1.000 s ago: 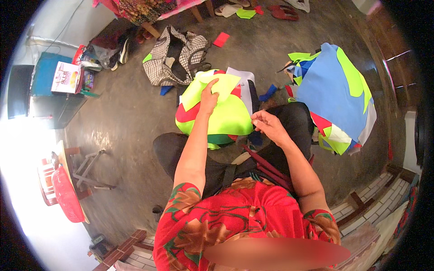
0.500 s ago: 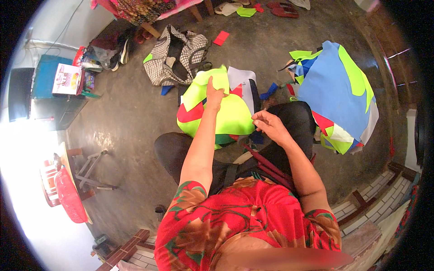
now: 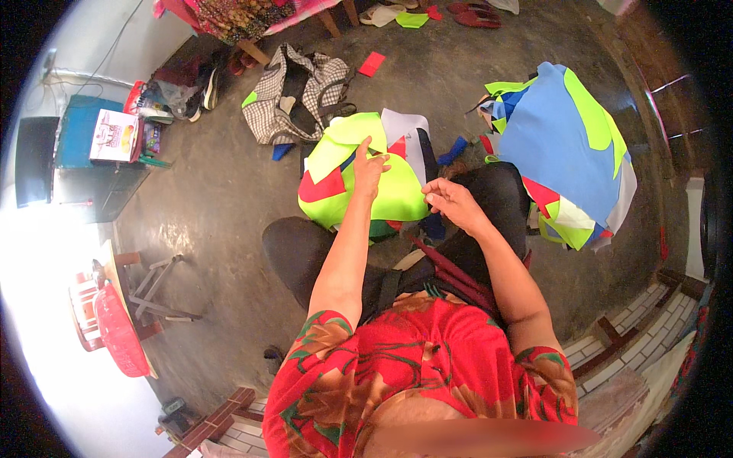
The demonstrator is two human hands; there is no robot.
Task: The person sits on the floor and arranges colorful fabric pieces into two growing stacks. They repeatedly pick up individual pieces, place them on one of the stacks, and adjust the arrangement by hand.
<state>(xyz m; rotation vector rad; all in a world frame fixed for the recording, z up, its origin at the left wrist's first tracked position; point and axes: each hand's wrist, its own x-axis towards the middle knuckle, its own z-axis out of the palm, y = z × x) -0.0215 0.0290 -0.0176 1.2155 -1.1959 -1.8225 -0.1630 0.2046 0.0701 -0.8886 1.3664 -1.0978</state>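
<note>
In front of my knees sits a pile of flat cloth pieces in neon yellow, white, red and dark colours. My left hand point(image 3: 369, 172) is over this pile with its fingers apart, just at the near edge of a neon yellow cloth piece point(image 3: 348, 140) lying on top. A larger neon yellow piece point(image 3: 397, 191) spreads beneath the hand. My right hand point(image 3: 455, 204) hovers by the pile's right edge, its fingers curled together; whether something small is between them is hidden. A white cloth piece point(image 3: 406, 124) lies at the far right of the pile.
On the right stands a bulky heap topped with blue cloth point(image 3: 546, 122). A checked bag point(image 3: 267, 107) gapes beyond the pile. Red point(image 3: 372, 64) and blue scraps point(image 3: 453, 151) dot the floor. To the left are a folding stand point(image 3: 156, 290) and a blue cabinet point(image 3: 78, 145).
The neon yellow piece that my left hand held up now lies flat on the pile. That hand has let go and drawn slightly back toward me. My right hand has shifted only a little.
</note>
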